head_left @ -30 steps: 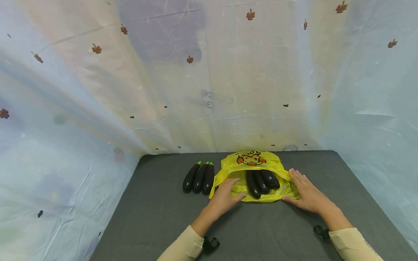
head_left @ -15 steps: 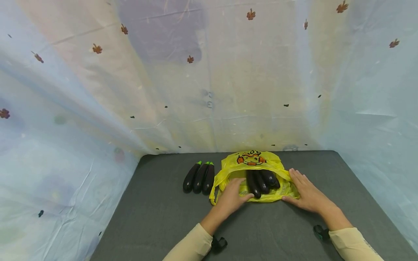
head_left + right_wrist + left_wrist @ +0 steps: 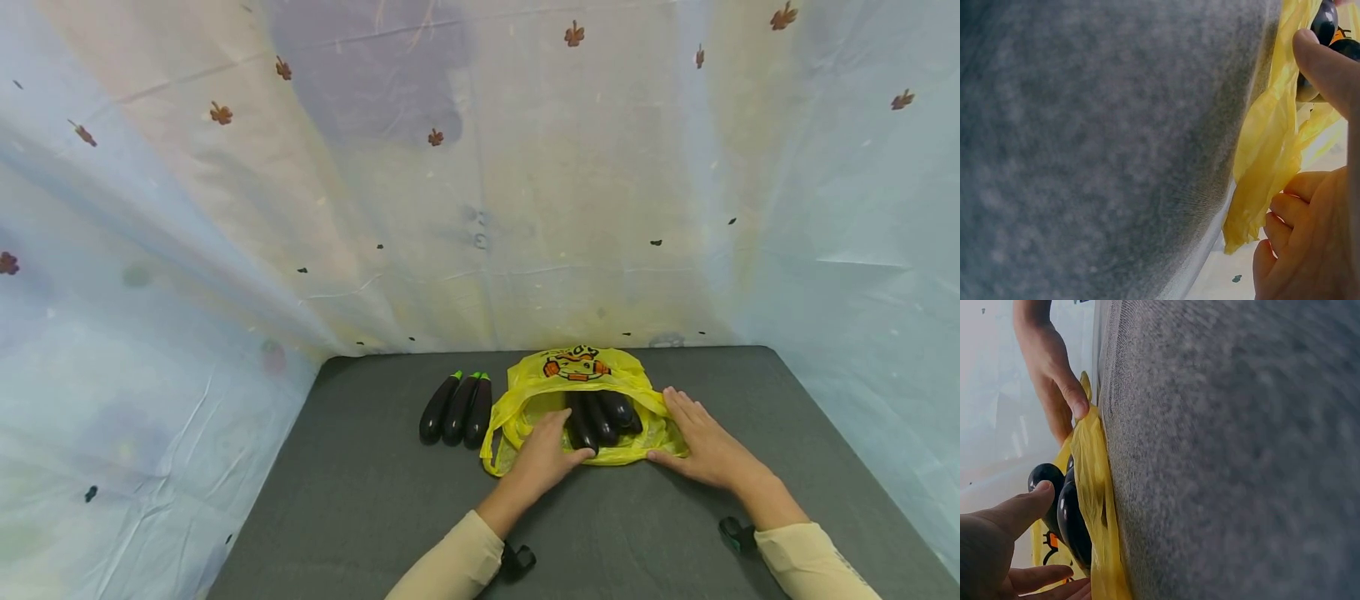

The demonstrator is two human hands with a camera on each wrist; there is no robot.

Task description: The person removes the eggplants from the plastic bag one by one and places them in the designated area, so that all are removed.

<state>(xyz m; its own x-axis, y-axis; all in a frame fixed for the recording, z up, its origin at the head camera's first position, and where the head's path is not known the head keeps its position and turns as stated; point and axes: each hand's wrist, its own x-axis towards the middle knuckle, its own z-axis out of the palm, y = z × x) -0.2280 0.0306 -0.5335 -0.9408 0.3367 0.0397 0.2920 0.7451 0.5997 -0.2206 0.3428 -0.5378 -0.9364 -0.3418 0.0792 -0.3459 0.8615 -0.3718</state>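
On the table lies a yellow plastic bag (image 3: 573,362) with its mouth facing me and an orange printed figure on top. Several dark eggplants (image 3: 600,421) lie inside, side by side. My left hand (image 3: 538,460) reaches into the left part of the mouth, fingers spread beside the nearest eggplant. In the left wrist view, its thumb overlaps the rounded end of an eggplant (image 3: 1075,528). My right hand (image 3: 705,442) rests against the bag's right side. Its thumb lies at the lower rim and its fingers farther up, wide apart, as the right wrist view also shows.
Three more eggplants (image 3: 456,410) with green stem ends lie in a row left of the bag. The dark grey tabletop (image 3: 360,500) ends at a patterned plastic sheet (image 3: 525,208) behind and at both sides.
My left hand has moved right from the bag's left rim to the eggplants inside. The left rim now sags loose, with a handle loop showing. The right hand stays in place.
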